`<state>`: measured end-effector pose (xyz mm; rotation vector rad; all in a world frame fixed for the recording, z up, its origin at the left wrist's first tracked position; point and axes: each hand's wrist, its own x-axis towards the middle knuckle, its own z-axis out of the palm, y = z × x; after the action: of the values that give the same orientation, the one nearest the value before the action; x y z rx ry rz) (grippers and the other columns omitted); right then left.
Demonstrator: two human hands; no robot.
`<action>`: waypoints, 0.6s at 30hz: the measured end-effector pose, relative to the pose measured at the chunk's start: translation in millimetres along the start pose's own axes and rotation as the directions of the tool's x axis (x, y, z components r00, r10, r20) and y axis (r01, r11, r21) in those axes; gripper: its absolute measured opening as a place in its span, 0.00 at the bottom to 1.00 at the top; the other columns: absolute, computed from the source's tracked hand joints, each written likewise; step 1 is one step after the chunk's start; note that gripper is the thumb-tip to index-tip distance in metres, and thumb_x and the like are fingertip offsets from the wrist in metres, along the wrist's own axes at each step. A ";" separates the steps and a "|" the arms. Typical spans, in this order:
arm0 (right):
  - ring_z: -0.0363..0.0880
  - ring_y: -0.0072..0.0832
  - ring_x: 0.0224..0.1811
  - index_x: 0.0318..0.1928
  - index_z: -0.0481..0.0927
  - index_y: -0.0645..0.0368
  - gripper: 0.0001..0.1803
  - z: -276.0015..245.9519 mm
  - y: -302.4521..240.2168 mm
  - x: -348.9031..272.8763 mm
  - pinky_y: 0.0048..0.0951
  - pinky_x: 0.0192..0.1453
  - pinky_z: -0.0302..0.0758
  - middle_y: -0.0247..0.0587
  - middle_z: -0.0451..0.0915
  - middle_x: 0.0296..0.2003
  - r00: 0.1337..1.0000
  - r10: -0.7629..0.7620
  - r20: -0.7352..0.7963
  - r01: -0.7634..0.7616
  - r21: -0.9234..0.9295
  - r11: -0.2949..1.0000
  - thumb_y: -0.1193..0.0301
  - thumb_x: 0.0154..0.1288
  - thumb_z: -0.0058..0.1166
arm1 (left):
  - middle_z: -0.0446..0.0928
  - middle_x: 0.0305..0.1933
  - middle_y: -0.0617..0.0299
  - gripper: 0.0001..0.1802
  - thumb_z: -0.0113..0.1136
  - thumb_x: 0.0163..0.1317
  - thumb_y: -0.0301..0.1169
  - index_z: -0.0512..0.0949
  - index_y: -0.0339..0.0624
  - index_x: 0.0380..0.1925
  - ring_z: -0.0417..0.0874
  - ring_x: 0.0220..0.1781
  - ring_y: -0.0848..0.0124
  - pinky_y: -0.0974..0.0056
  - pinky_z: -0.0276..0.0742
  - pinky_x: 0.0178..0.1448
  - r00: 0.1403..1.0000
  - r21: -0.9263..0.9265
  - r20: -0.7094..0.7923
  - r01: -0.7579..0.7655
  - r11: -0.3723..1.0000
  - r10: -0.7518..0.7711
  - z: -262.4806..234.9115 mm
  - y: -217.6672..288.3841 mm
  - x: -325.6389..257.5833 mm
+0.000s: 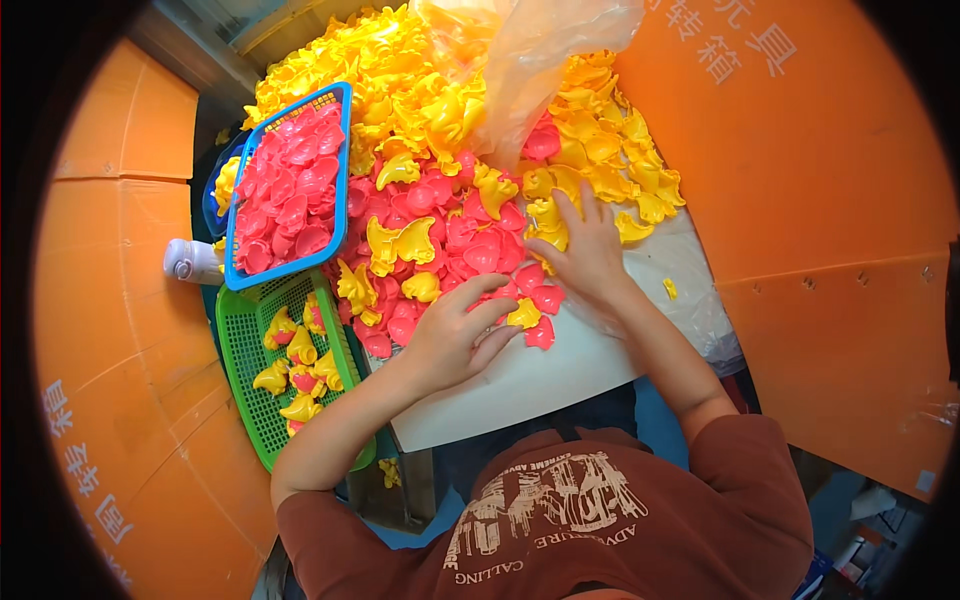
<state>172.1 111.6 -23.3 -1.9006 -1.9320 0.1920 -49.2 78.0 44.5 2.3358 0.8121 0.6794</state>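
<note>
My left hand (455, 335) pinches a yellow plastic shell piece (524, 314); my right hand (585, 250) lies open on the heaped pink and yellow pieces (450, 215). Few assembled yellow-and-pink pieces sit in the green mesh basket (250, 385); most remain.

White table (560, 375), near edge bare. On it: big heap of yellow parts (400, 70) at the far side, pink parts (460, 235) spread in front w/ some yellow mixed in, clear bag (540, 50) lying over the heap. Blue basket (290, 185) of pink parts sits at table's left; green basket (250, 375) w/ joined yellow-pink pieces just below it, can't tell if it's on the table
</note>
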 end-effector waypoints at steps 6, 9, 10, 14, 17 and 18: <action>0.49 0.58 0.67 0.59 0.68 0.56 0.39 -4.1 -3.9 -5.8 0.63 0.64 0.46 0.56 0.55 0.65 0.998 0.062 -0.022 -0.061 0.029 0.998 0.47 0.51 0.59 | 0.72 0.48 0.51 0.13 0.62 0.56 0.30 0.76 0.36 0.40 0.78 0.46 0.61 0.65 0.76 0.45 0.979 -0.022 0.018 0.202 0.979 -0.202 5.2 12.5 -5.4; 0.45 0.57 0.69 0.50 0.76 0.57 0.31 -18.5 -4.9 -19.0 0.64 0.64 0.42 0.53 0.57 0.65 0.995 -0.079 -0.060 0.083 0.069 0.994 0.51 0.50 0.62 | 0.74 0.47 0.54 0.13 0.60 0.59 0.30 0.75 0.35 0.42 0.78 0.46 0.66 0.67 0.76 0.46 0.922 -0.253 -0.009 0.373 0.892 -0.388 17.8 -1.8 -10.5; 0.45 0.56 0.69 0.44 0.78 0.58 0.26 -22.2 -8.7 -25.1 0.62 0.63 0.44 0.52 0.58 0.64 0.989 -0.146 -0.027 0.147 0.025 0.989 0.54 0.50 0.63 | 0.74 0.47 0.57 0.14 0.55 0.63 0.31 0.74 0.35 0.45 0.78 0.46 0.70 0.70 0.76 0.44 0.852 -0.465 0.057 0.483 0.742 -0.520 24.2 -5.7 -8.6; 0.48 0.53 0.69 0.32 0.82 0.57 0.14 -9.6 -0.7 -33.0 0.60 0.63 0.45 0.47 0.65 0.61 0.974 -0.228 -0.020 0.226 -0.055 0.973 0.61 0.50 0.63 | 0.75 0.46 0.57 0.14 0.52 0.65 0.32 0.72 0.35 0.47 0.78 0.46 0.70 0.70 0.77 0.43 0.621 -0.703 0.297 0.656 0.274 -0.726 34.7 -14.7 28.3; 0.53 0.49 0.68 0.31 0.81 0.56 0.10 -17.4 -8.1 -34.7 0.55 0.63 0.46 0.43 0.70 0.57 0.969 -0.226 -0.095 0.230 0.027 0.973 0.64 0.51 0.62 | 0.74 0.47 0.53 0.20 0.47 0.68 0.37 0.67 0.37 0.54 0.78 0.47 0.66 0.63 0.77 0.48 0.537 -0.876 0.373 0.473 -0.096 -0.756 49.3 -14.4 40.8; 0.53 0.49 0.68 0.31 0.81 0.56 0.10 -21.4 -11.5 -35.9 0.55 0.63 0.46 0.43 0.70 0.57 0.969 -0.230 -0.089 0.233 0.029 0.972 0.64 0.51 0.62 | 0.74 0.48 0.52 0.22 0.47 0.68 0.40 0.65 0.38 0.55 0.78 0.49 0.64 0.61 0.76 0.50 0.545 -0.888 0.413 0.418 -0.191 -0.730 54.3 -11.1 42.5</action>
<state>168.9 71.7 -6.8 -1.6144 -2.0556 0.0769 9.1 95.3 10.3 0.4217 1.0080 0.6989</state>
